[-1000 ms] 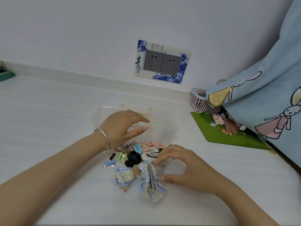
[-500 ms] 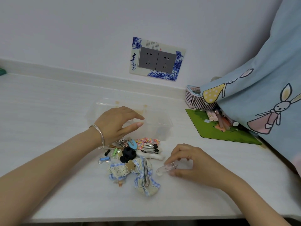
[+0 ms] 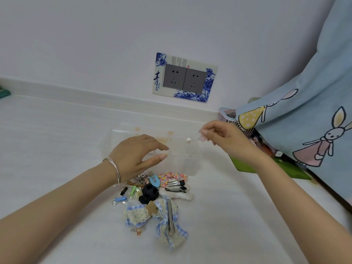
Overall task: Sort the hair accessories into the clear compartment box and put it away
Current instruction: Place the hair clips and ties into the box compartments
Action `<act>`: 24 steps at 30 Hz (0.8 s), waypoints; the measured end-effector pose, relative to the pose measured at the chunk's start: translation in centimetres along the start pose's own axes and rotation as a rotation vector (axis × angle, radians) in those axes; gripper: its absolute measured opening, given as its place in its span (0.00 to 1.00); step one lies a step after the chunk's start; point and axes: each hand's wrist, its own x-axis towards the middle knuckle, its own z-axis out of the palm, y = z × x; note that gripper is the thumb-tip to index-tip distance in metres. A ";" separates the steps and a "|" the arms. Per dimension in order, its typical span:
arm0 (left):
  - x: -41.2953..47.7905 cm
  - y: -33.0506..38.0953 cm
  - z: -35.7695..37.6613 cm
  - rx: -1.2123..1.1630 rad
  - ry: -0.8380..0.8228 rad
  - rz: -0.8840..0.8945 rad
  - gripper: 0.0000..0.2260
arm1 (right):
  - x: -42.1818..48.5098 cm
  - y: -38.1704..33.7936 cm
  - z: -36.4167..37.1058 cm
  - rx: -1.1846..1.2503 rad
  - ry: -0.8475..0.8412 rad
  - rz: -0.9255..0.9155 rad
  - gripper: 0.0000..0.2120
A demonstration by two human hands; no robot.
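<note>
A clear compartment box [image 3: 190, 161] sits on the white table behind a pile of hair accessories [image 3: 152, 195]: a black claw clip [image 3: 149, 193], a blue snap clip [image 3: 154, 180], a floral scrunchie [image 3: 171, 177] and blue checked lace bows [image 3: 167, 225]. My left hand [image 3: 137, 157], with a silver bangle at the wrist, rests on the box's near left edge, fingers spread. My right hand [image 3: 222, 140] hovers over the box's right end, pinching a small clear hair clip [image 3: 193, 139] with a white tip.
A pink basket [image 3: 228, 116] and a green mat [image 3: 266, 168] with small items lie at the right. Blue rabbit-print fabric [image 3: 304, 121] hangs over them. A double wall socket [image 3: 183, 78] is behind the box. A green object [image 3: 3, 92] is at the far left.
My right hand picked the clear clip out of the pile near the table's front and lifted it up and back over the box's right end. My left hand stayed on the box.
</note>
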 end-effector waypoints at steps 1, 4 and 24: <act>0.0 0.0 0.0 -0.004 -0.001 0.002 0.28 | 0.9 0.3 0.0 -0.076 -0.072 0.019 0.05; 0.0 0.0 -0.1 -0.011 -0.007 0.004 0.28 | 2.7 0.2 -0.3 -0.250 -0.256 0.056 0.08; 0.1 0.0 -0.1 -0.009 0.002 0.010 0.28 | 0.4 1.7 1.5 -0.418 -0.146 -0.108 0.15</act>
